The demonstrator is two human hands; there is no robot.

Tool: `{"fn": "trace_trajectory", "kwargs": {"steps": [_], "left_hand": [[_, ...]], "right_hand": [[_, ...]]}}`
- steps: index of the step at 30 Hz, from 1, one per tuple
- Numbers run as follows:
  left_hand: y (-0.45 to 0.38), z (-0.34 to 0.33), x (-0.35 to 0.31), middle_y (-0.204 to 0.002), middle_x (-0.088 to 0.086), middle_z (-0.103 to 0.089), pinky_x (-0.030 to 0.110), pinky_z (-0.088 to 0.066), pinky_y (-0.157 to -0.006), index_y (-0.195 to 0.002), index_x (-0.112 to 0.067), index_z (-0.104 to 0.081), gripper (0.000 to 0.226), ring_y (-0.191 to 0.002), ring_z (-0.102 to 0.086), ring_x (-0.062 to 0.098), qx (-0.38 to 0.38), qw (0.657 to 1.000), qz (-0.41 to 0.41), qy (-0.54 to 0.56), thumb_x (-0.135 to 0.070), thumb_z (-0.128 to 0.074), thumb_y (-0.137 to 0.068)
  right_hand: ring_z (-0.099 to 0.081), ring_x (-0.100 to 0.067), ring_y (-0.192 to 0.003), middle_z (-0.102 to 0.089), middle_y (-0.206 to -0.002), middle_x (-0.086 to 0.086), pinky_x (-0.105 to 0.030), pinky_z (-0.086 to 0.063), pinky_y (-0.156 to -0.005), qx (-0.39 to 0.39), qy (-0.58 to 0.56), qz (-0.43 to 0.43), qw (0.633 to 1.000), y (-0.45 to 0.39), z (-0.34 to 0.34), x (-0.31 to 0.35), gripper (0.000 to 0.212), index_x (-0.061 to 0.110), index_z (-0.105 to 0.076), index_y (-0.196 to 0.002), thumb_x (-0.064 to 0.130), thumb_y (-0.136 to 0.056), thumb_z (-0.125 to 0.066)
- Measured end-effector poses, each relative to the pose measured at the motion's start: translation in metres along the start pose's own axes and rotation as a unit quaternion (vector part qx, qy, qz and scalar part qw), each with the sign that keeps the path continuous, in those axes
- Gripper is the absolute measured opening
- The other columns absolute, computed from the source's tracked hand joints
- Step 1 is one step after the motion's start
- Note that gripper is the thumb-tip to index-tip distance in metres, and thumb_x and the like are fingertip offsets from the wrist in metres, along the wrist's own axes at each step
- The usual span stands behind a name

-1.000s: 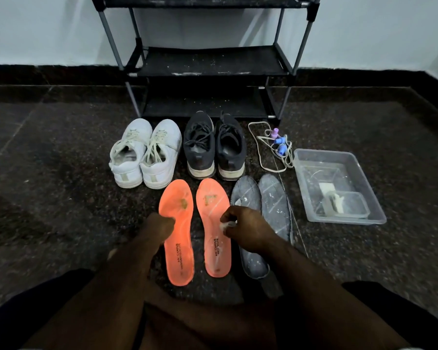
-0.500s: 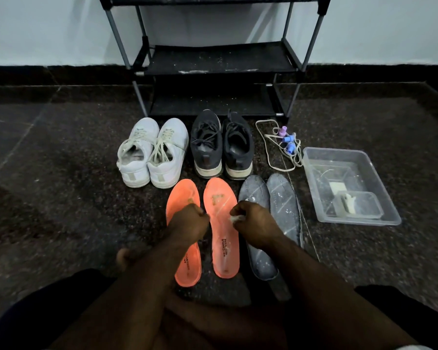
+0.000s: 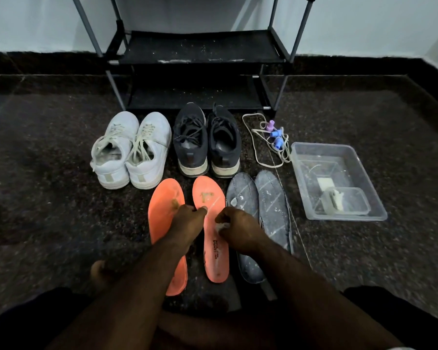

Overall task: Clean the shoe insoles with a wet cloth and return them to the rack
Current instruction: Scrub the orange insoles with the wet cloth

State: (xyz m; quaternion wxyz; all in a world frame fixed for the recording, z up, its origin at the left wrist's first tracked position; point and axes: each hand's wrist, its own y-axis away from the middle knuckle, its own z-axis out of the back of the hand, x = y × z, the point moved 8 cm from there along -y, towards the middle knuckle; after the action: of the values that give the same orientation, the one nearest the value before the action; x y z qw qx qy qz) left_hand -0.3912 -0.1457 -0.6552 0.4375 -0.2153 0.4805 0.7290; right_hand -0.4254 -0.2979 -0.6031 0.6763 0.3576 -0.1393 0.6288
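Note:
Two orange insoles lie side by side on the floor, the left orange insole (image 3: 162, 215) and the right orange insole (image 3: 211, 195), both with brown stains near the toe. Two grey insoles (image 3: 271, 198) streaked with white lie to their right. My left hand (image 3: 187, 221) reaches across the left orange insole, and its curled fingers and thumb pinch the inner edge of the right one. My right hand (image 3: 238, 229) hovers over the right orange insole's middle, gripping a small white cloth (image 3: 223, 226). The black shoe rack (image 3: 200, 49) stands against the wall.
A white pair of sneakers (image 3: 132, 150) and a dark pair of shoes (image 3: 206, 142) stand in front of the rack. To the right are loose laces with blue and purple pegs (image 3: 273, 133) and a clear plastic tub (image 3: 336, 180) holding water and a smaller container. My legs fill the bottom edge.
My left hand has moved right, from the left orange insole to the edge of the right one. My right hand with the cloth stayed put. The camera moved closer.

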Motion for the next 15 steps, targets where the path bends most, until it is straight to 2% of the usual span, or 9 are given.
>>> {"fn": "trace_trajectory", "kwargs": {"steps": [2,4,7,11,13,15], "left_hand": [[0.001,-0.005,0.003,-0.095,0.017,-0.064,0.031,-0.042,-0.069,-0.105,-0.003,-0.064,0.029,-0.093,-0.064,0.035,0.018,1.0,0.0,-0.001,-0.03,-0.057,-0.099],[0.0,-0.009,0.008,-0.102,0.024,-0.065,0.035,-0.043,-0.067,-0.099,-0.007,-0.063,0.021,-0.085,-0.062,0.034,0.037,0.999,-0.001,0.004,-0.026,-0.054,-0.1],[0.003,-0.006,0.011,-0.085,0.018,-0.055,0.023,-0.028,-0.05,-0.079,-0.015,-0.053,0.022,-0.055,-0.041,0.021,0.055,0.998,0.013,0.043,-0.018,-0.052,-0.101],[0.015,0.003,0.014,-0.065,0.006,-0.039,0.009,-0.021,-0.042,-0.076,-0.019,-0.042,0.027,-0.037,-0.029,0.013,0.089,0.986,0.06,0.127,-0.014,-0.047,-0.103],[0.025,0.008,0.011,-0.058,0.001,-0.04,0.007,-0.02,-0.04,-0.08,-0.02,-0.042,0.025,-0.03,-0.028,0.007,0.111,0.975,0.083,0.172,-0.017,-0.044,-0.104],[0.034,0.014,0.0,-0.059,-0.002,-0.042,0.007,-0.02,-0.04,-0.08,-0.019,-0.043,0.024,-0.031,-0.03,0.006,0.112,0.97,0.077,0.202,-0.018,-0.044,-0.104]], "right_hand": [[-0.061,-0.012,-0.081,-0.068,-0.106,-0.003,-0.015,-0.044,-0.059,-0.003,-0.008,-0.004,1.0,0.0,0.001,-0.002,0.02,0.021,-0.066,-0.104,0.017,-0.086,-0.059],[-0.063,-0.014,-0.082,-0.068,-0.105,-0.003,-0.02,-0.047,-0.064,0.001,-0.018,-0.01,1.0,0.001,0.001,-0.003,0.019,0.021,-0.066,-0.104,0.018,-0.086,-0.061],[-0.066,-0.015,-0.083,-0.069,-0.101,-0.002,-0.024,-0.053,-0.067,-0.002,-0.051,-0.016,0.999,0.002,0.005,-0.003,0.017,0.023,-0.066,-0.101,0.016,-0.085,-0.062],[-0.067,-0.011,-0.081,-0.07,-0.093,0.003,-0.026,-0.056,-0.071,-0.039,-0.111,-0.013,0.993,0.005,0.024,0.0,0.014,0.019,-0.066,-0.1,0.017,-0.086,-0.066],[-0.066,-0.009,-0.069,-0.07,-0.086,0.004,-0.028,-0.054,-0.065,-0.057,-0.164,-0.011,0.985,0.006,0.034,0.001,0.012,0.018,-0.066,-0.095,0.016,-0.084,-0.071],[-0.065,-0.009,-0.067,-0.07,-0.083,0.005,-0.029,-0.053,-0.064,-0.076,-0.203,-0.001,0.976,0.009,0.044,0.004,0.012,0.02,-0.066,-0.09,0.015,-0.08,-0.072]]}}
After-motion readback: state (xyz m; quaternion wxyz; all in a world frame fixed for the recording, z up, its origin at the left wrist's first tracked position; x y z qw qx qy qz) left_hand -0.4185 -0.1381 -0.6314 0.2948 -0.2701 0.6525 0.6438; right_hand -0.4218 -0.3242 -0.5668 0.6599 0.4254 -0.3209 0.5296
